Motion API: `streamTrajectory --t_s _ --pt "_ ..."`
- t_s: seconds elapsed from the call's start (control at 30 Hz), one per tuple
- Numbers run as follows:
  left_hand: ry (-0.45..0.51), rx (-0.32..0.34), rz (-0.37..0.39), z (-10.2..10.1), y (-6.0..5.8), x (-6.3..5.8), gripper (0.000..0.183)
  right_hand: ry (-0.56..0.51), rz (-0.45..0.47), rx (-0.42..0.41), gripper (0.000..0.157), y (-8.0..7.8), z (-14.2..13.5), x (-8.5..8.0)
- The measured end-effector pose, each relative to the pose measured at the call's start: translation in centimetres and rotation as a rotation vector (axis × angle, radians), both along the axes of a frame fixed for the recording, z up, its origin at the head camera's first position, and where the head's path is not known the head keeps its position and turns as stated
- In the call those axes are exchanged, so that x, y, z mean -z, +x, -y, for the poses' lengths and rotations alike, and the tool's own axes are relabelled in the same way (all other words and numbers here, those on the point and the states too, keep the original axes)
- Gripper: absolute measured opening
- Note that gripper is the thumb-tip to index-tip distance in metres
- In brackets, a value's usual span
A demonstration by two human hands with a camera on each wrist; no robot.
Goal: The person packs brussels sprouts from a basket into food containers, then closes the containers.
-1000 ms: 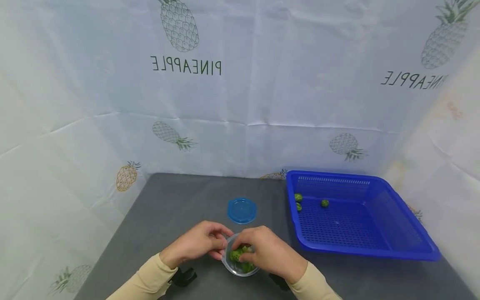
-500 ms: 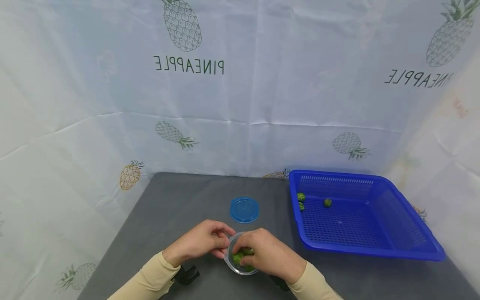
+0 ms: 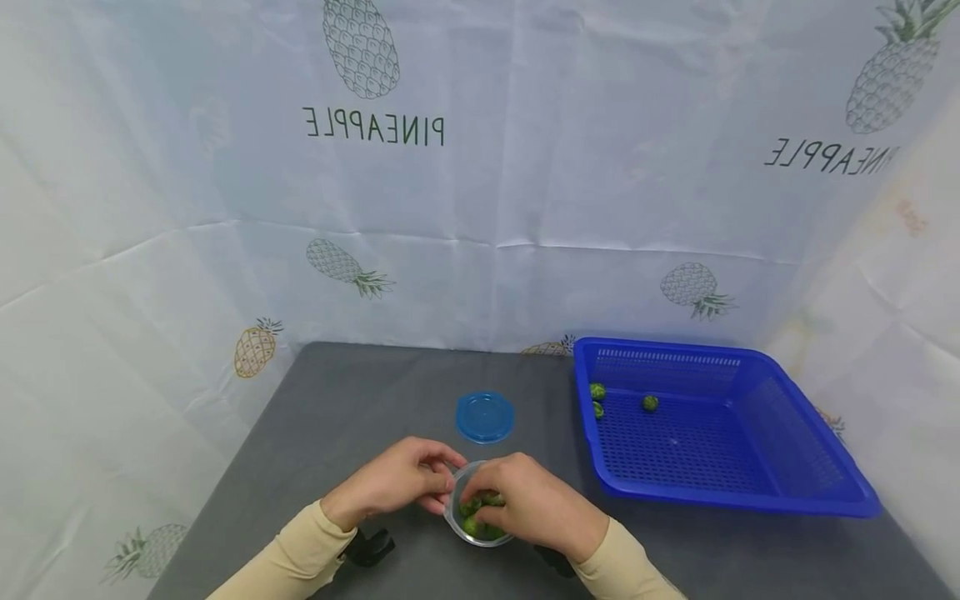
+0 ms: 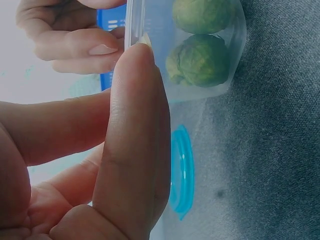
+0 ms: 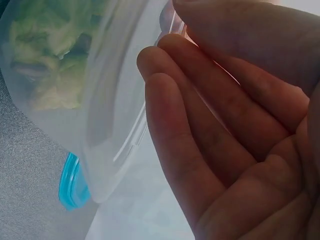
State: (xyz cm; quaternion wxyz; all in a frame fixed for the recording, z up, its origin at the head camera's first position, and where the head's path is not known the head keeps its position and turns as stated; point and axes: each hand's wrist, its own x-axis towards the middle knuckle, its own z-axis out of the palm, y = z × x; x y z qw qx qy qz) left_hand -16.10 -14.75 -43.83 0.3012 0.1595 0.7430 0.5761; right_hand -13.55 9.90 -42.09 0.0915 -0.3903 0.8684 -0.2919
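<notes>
A small clear plastic tub [image 3: 455,523] on the grey table holds several Brussels sprouts [image 4: 200,60]. My left hand [image 3: 397,481] pinches its rim from the left between thumb and fingers. From the right, my right hand [image 3: 528,502] reaches over the rim, thumb and index finger down among the sprouts. Some green shows between that thumb and finger, but whether they grip a sprout is hidden. The other fingers [image 5: 170,130] of that hand are loosely bent by the rim in the right wrist view. Beyond the tub lies a round blue lid [image 3: 485,417].
A blue plastic basket [image 3: 738,506] stands at the right of the table [image 3: 360,400], with a few Brussels sprouts [image 3: 649,403] inside near its left side. A pineapple-print cloth [image 3: 450,200] hangs behind and along both sides.
The sprouts in the tub have shifted slightly under the right fingers. Both hands stay at the tub, the left keeping its pinch on the rim. The head view has drifted a little.
</notes>
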Motion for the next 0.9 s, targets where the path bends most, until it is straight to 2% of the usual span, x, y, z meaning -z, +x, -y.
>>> streamTrajectory --t_s 0.67,0.77,0.9 --pt "-0.010 0.021 0.006 -0.1 -0.2 0.3 0.036 -0.003 -0.023 0.022 0.010 0.4 -0.4 -0.6" --pt "-0.015 0.019 0.011 -0.1 -0.2 0.2 0.036 -0.037 -0.031 0.040 0.012 0.4 -1.0 -1.1" --pt "-0.021 0.009 0.016 -0.1 -0.1 0.1 0.036 -0.079 -0.053 0.098 0.018 0.1 -2.8 -2.7"
